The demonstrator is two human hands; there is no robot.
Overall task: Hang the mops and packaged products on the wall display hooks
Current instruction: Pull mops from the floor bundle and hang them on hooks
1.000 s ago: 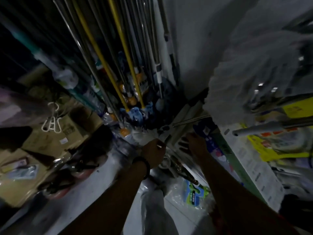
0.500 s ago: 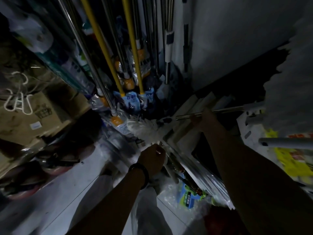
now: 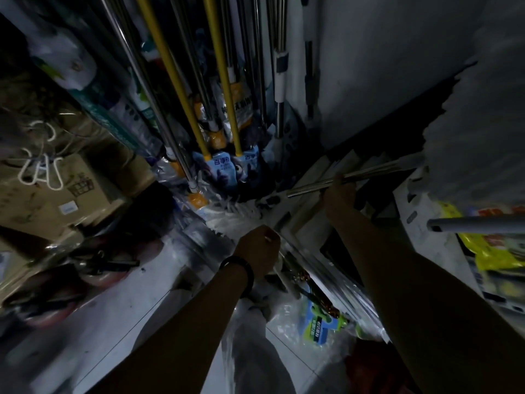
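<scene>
Steel mop pole (image 3: pixel 369 174), thin and bright, lying nearly level at 2 o'clock of the scene; the right hand (image 3: pixel 339 194) grips it from beneath, fingers curled round the shaft. The pole's far end meets a grey collar beside a fluffy white mop head (image 3: pixel 477 123) at 3 o'clock

Left hand (image 3: pixel 260 248), centre, black wristband (image 3: pixel 244 268) on the wrist; fingers closed in a fist on a plastic-wrapped mop (image 3: pixel 235 220), whose white fringe spreads at 11 o'clock of the fist. How the fingertips lie cannot be told

Standing stock, 12 o'clock: two yellow poles (image 3: pixel 224 81) among several steel ones, leaning together into the corner, with blue printed packets (image 3: pixel 221 172) at their feet

Grey wall (image 3: pixel 397 66), 1 o'clock

Cardboard box (image 3: pixel 56 194), 9 o'clock, with white hangers (image 3: pixel 39 172) lying against it

Green and blue packet (image 3: pixel 321 328) in clear wrap on the pale tiled floor (image 3: pixel 113 308), 5 o'clock, just beside the right forearm

Yellow packets (image 3: pixel 497 251), 4 o'clock, under a grey tube (image 3: pixel 477 224) that juts in from the edge
</scene>
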